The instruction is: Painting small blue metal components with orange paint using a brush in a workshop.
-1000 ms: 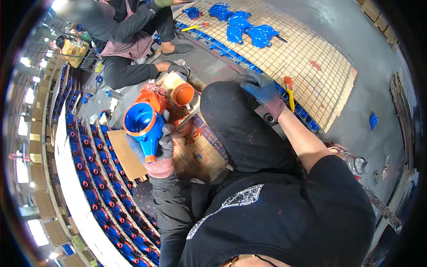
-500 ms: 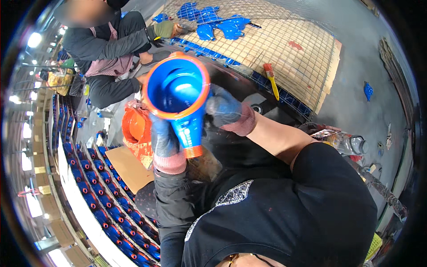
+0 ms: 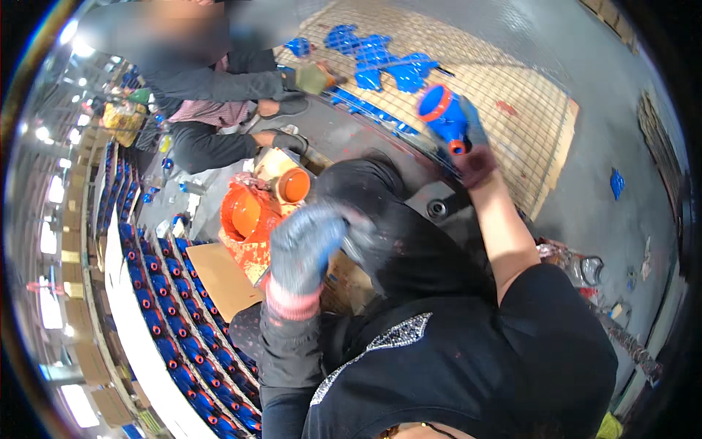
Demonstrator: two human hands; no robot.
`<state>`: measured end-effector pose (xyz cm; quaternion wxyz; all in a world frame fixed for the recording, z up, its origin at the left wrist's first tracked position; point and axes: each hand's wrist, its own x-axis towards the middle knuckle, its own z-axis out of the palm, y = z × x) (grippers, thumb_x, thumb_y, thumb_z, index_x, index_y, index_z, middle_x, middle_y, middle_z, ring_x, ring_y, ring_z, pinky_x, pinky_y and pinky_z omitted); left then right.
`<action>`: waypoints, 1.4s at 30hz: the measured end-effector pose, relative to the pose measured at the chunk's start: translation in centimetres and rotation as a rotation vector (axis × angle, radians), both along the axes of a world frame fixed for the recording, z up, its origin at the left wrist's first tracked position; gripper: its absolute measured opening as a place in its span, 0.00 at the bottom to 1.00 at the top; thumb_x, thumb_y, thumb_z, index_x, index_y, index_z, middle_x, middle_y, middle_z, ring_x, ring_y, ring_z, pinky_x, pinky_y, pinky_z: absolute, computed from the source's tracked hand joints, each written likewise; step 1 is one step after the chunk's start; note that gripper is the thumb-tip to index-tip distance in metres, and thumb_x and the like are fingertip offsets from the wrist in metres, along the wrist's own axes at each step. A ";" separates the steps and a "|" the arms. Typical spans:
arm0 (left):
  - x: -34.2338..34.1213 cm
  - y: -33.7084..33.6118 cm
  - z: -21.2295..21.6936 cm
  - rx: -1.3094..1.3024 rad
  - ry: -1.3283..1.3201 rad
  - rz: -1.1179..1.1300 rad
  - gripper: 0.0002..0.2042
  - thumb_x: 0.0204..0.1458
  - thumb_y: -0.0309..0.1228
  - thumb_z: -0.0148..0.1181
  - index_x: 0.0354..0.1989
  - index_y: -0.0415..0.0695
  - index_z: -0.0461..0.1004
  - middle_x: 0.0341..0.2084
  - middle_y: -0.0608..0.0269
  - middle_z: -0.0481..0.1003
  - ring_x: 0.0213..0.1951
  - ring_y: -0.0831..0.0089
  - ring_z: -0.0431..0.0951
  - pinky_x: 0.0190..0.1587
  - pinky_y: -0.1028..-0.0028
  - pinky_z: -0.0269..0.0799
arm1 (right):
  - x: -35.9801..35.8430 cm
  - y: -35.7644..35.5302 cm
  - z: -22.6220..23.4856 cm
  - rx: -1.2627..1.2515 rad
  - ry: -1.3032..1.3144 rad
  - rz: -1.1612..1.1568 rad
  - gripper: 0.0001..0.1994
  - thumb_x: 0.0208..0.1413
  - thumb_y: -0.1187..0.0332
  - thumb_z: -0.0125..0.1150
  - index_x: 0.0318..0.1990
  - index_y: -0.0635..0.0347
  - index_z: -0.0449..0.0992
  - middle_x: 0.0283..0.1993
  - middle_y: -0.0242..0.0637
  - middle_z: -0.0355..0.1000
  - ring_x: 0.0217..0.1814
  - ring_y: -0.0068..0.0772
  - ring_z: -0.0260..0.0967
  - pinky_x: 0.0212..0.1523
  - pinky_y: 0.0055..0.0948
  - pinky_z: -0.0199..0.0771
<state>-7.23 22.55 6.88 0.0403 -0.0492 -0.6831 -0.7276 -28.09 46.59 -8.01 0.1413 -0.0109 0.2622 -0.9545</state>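
Observation:
My right hand (image 3: pixel 474 135), in a stained dark glove, grips a blue cup-shaped fitting (image 3: pixel 455 117) with an orange rim and a short orange-tipped spout. It holds the fitting out at arm's length, above the near edge of the wire mesh (image 3: pixel 541 139). My left hand (image 3: pixel 307 241) wears a grey-blue glove with a pink cuff and hovers over my lap. Its fingers reach out to the right, blurred, and nothing shows in them. Close beyond it stands an orange paint bucket (image 3: pixel 245 212), with a smaller orange paint cup (image 3: pixel 294 186) at its side.
Several blue fittings (image 3: pixel 373 62) lie on the mesh's far side. A co-worker's gloved hand (image 3: pixel 313 78) is at its left edge. At left, racks (image 3: pixel 183 329) carry rows of blue fittings. Cardboard (image 3: pixel 219 278) lies by the bucket, and a clear plastic bottle (image 3: pixel 591 269) at right.
The fitting has gone from both hands in front of me to my right hand alone, out to the right. My left hand has let go and come back lower. The paint cup now shows.

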 end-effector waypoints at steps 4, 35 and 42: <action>3.3 2.2 3.2 0.254 0.453 -0.268 0.15 0.56 0.38 0.57 0.33 0.34 0.75 0.32 0.45 0.76 0.33 0.57 0.77 0.38 0.62 0.74 | -4.5 5.7 -5.3 0.661 -0.101 -0.556 0.22 0.50 0.54 0.70 0.47 0.57 0.74 0.38 0.32 0.76 0.32 0.24 0.75 0.28 0.25 0.75; 6.2 -1.3 15.0 -0.409 0.913 -0.180 0.24 0.56 0.42 0.56 0.56 0.38 0.68 0.57 0.50 0.68 0.57 0.51 0.69 0.57 0.49 0.63 | -3.9 8.3 -16.2 2.555 0.857 0.360 0.16 0.57 0.60 0.55 0.49 0.55 0.78 0.50 0.45 0.76 0.53 0.43 0.72 0.53 0.40 0.68; 4.5 5.9 8.4 -0.766 1.029 -0.160 0.19 0.43 0.38 0.59 0.46 0.47 0.78 0.49 0.55 0.74 0.50 0.55 0.75 0.48 0.55 0.72 | -3.4 9.4 -16.2 2.553 1.345 0.309 0.08 0.51 0.65 0.57 0.35 0.51 0.82 0.37 0.47 0.79 0.39 0.49 0.79 0.39 0.44 0.77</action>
